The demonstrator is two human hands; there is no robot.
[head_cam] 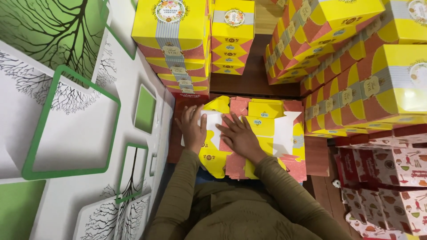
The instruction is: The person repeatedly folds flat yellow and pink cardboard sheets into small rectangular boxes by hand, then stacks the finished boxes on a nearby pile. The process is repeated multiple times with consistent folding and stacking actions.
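Observation:
A flat, unfolded cardboard box [267,126], yellow and pink with white inner flaps, lies in front of me on a stack of similar flat sheets. My left hand [193,129] presses down on its left side, fingers spread over a white flap. My right hand [240,135] lies flat on the middle of the sheet, fingers pointing to the upper left. Both sleeves are olive green. Neither hand grips anything.
Stacks of assembled yellow and pink boxes stand ahead [178,44], at centre [232,35] and along the right [356,80]. Flat red and white patterned sheets [387,178] lie at lower right. A white wall with green squares and tree prints [75,124] fills the left.

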